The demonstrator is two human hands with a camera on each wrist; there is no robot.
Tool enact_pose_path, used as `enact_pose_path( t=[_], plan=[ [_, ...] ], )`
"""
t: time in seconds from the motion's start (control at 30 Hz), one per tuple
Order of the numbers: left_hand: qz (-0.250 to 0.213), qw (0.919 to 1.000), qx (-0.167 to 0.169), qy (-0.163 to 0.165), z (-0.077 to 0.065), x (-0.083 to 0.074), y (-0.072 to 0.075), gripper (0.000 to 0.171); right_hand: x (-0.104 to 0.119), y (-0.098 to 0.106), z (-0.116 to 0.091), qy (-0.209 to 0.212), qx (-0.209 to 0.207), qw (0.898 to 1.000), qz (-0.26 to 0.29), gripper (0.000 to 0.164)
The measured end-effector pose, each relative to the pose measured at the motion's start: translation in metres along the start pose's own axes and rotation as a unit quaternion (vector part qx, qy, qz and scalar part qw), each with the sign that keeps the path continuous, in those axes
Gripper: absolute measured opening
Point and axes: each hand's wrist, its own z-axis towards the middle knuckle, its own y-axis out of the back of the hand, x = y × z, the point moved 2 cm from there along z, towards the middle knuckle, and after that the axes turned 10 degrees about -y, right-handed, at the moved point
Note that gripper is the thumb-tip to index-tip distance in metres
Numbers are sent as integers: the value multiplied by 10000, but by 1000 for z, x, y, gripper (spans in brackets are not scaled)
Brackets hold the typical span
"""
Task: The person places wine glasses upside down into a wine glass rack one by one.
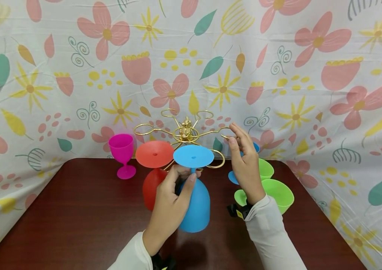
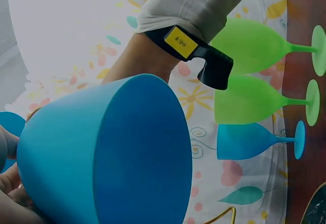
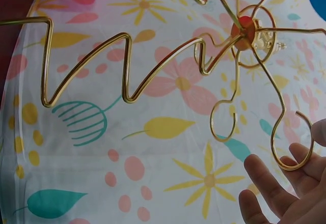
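Observation:
My left hand point(image 1: 174, 206) grips an upside-down blue goblet point(image 1: 196, 210) by its stem, the round foot on top and the bowl's mouth facing down. In the left wrist view the same blue goblet point(image 2: 102, 152) fills the near side. My right hand point(image 1: 246, 163) is at the right arm of a gold wire glass rack point(image 1: 185, 137), thumb and fingers about the open loop point(image 3: 293, 158) at its end. Just left of the blue goblet, a red goblet point(image 1: 152, 187) is upside down at the rack, partly hidden by my left hand.
A magenta goblet point(image 1: 122, 150) stands upright at the back left of the dark wooden table point(image 1: 86, 217). On the right stand two green goblets point(image 1: 280, 193) and another blue goblet point(image 2: 244, 141), partly behind my right arm. A flower-patterned cloth point(image 1: 170, 56) hangs behind.

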Motion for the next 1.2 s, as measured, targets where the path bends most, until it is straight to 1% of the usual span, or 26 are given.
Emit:
enact_pose_path(
  t=[0.13,0.27,0.37,0.47,0.57,0.73,0.87,1.03,1.2],
  plan=[
    [-22,9999,-80,67,7,5,-5,22,-5,0,1,86,2,9999,62,40],
    [-88,9998,-73,130,14,8,-9,20,-21,-1,6,156,-15,9999,2,40],
    [-3,9997,-25,260,18,9,-11,21,-32,-2,9,176,-12,9998,-78,40],
    [80,9992,14,395,22,10,-11,24,-35,-2,10,195,11,9998,-80,40],
    [109,9990,74,431,25,12,-11,28,-36,-2,10,197,30,9998,-82,40],
    [201,9983,265,476,27,13,-11,27,-33,-2,9,129,40,9999,-104,40],
    [236,9971,472,540,25,10,-12,24,-19,-1,4,115,38,9999,-117,41],
    [285,9958,730,469,21,7,-13,26,-1,-1,-2,144,-12,9998,-147,40],
    [330,9943,920,427,17,7,-14,27,2,-1,-2,155,-61,9998,-132,40]
  ],
)
